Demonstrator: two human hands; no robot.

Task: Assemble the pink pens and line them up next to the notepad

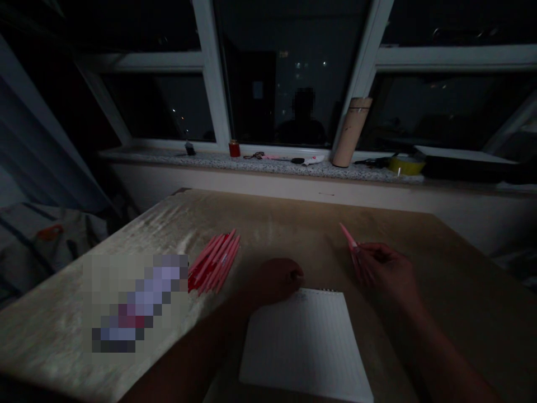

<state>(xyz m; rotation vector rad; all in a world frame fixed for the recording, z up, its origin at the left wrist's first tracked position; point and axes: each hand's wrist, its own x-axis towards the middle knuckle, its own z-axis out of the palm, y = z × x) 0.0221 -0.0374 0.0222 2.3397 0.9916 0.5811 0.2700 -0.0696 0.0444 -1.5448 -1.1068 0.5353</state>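
Note:
My right hand (388,271) is closed around a pink pen (346,233) whose tapered end points up and away to the left. More pink shows under those fingers, and I cannot tell if it is a second pen. My left hand (279,280) is curled at the top edge of a lined spiral notebook (308,347), its fingers closed; whatever they may hold is hidden. To the left of that hand, a bundle of pink pens (216,262) lies on the table, with red showing among them.
The brown table (277,218) reaches to a wall below a window. A blurred-out object (140,302) lies at the left. On the stone sill stand a small red jar (234,149), a tan cylinder (351,133) and a yellow tape roll (406,165). The light is dim.

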